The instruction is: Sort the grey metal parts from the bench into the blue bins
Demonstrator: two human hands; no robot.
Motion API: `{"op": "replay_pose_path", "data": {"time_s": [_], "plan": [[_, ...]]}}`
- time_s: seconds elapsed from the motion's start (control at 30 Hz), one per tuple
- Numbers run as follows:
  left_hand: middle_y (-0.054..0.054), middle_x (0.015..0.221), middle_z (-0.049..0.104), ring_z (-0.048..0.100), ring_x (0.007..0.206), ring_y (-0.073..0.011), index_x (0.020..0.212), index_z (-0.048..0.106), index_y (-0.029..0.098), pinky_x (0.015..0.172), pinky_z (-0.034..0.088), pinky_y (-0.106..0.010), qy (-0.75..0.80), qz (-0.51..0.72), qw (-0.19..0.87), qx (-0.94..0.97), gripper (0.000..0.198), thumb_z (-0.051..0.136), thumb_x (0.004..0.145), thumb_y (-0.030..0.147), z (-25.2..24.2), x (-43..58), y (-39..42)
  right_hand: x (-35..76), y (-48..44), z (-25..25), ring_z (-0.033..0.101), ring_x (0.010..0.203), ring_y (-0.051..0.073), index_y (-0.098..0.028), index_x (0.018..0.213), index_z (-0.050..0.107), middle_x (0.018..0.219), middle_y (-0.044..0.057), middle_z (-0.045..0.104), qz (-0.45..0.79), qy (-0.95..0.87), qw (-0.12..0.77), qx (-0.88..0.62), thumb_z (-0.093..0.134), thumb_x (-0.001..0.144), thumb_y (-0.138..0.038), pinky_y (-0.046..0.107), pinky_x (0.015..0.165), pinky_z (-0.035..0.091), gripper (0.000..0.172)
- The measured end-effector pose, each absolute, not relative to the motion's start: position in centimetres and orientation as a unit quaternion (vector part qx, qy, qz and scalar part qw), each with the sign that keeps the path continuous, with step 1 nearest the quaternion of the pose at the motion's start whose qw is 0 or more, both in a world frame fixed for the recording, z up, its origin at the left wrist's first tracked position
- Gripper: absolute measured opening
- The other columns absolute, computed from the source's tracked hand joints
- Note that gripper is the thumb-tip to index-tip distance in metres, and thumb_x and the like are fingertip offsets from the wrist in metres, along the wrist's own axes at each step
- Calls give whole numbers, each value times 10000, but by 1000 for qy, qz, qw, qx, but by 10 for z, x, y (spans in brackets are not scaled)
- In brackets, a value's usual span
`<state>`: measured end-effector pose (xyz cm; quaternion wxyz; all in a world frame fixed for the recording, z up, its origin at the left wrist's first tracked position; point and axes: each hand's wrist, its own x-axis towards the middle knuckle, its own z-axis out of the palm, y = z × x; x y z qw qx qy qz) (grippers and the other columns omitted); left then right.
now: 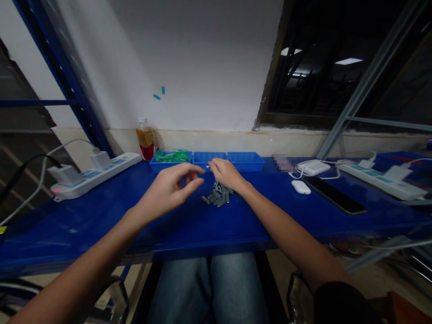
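- A big white wall [202, 58] stands at the far side, with a dark window [310, 85] on the right.
- A shiny blue surface [189, 220] goes from left to right in front of the person.
- Two legs in blue jeans [209, 288] are at the near side, under the edge.
- A long white power strip [97, 175] with plugs lies on the left, and another power strip [381, 180] lies on the right.
- Three blue trays [248, 165] sit in a row at the far side, near the wall.
- The left hand [165, 189] is up over the surface, left of the metal pieces. Its fingers bend, with a gap by the thumb, and it holds nothing.
- The right hand [226, 173] is just past the metal pieces, in front of the trays. Its fingers pinch a tiny pale bit.
- A bottle [146, 139] stands left of the trays.
- A black phone [334, 193] lies flat on the right.
- Green plastic [173, 156] fills the left tray.
- A little white case [300, 187] lies left of the phone.
- The metal pieces [218, 198], gray and short, lie in a loose pile in the middle.
- The tiny pale bit [208, 167] is at the right fingertips.
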<state>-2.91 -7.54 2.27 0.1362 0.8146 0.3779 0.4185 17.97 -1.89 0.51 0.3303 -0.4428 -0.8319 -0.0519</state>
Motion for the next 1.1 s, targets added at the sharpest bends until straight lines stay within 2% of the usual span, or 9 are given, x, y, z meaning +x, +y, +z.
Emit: {"op": "replay_pose_path", "data": {"time_s": [0.1,0.17,0.4,0.5,0.6,0.67,0.83,0.93,1.1], "plan": [[-68,937,631,587,799,-193,1090,577,162,718,467,-318,352,370,53,858,338,582,804,342,15,-12,-38,173,-20,2,532,709,152,-180,730,507,717,39,579,-53,-828,336,-446,318,963,-253,265,682,344,309],[-76,912,629,588,786,-184,1066,568,140,715,463,-306,337,360,30,869,296,554,820,304,7,-1,-16,172,-19,0,525,692,147,-183,721,499,711,36,578,-56,-825,338,-450,330,959,-238,261,667,334,297],[-59,865,662,608,756,-175,1055,574,176,714,448,-284,345,394,37,851,251,442,890,311,-11,12,-7,175,-13,-5,525,679,158,-184,721,505,722,42,590,-60,-806,339,-482,337,954,-246,268,645,330,294],[-45,762,655,607,703,-174,1031,588,168,673,444,-272,374,423,115,817,289,439,885,368,-13,8,-11,172,-17,-4,541,713,160,-183,782,532,744,39,598,-40,-814,344,-467,344,955,-289,265,658,346,277],[-26,643,601,562,586,-145,894,601,140,580,434,-248,393,465,270,746,341,435,864,437,-14,5,-9,171,-22,-1,549,749,161,-185,1023,532,786,26,597,-33,-814,372,-445,425,928,-311,265,689,373,191],[-5,599,559,502,511,-111,813,589,136,515,399,-223,387,466,362,709,357,456,843,466,-15,5,-7,172,-24,0,544,777,161,-190,1116,506,835,29,592,-45,-823,375,-425,486,897,-280,273,721,387,238],[21,564,501,405,452,-70,690,536,144,448,303,-194,351,444,445,693,384,501,819,505,-18,8,-6,173,-24,0,535,829,158,-183,988,564,897,48,586,-64,-854,333,-395,480,893,-224,279,759,392,134],[12,574,520,412,453,-85,760,572,146,456,317,-209,353,408,421,729,390,434,855,498,-18,6,-6,175,-21,2,538,827,161,-176,926,578,874,51,590,-73,-852,335,-396,463,907,-254,278,751,388,141],[-40,784,625,557,667,-142,979,645,177,638,424,-253,276,269,208,899,243,482,859,313,-18,-1,-8,207,-1,3,539,779,176,-174,733,589,766,61,587,-125,-771,383,-493,397,927,-320,283,729,378,309]]}}
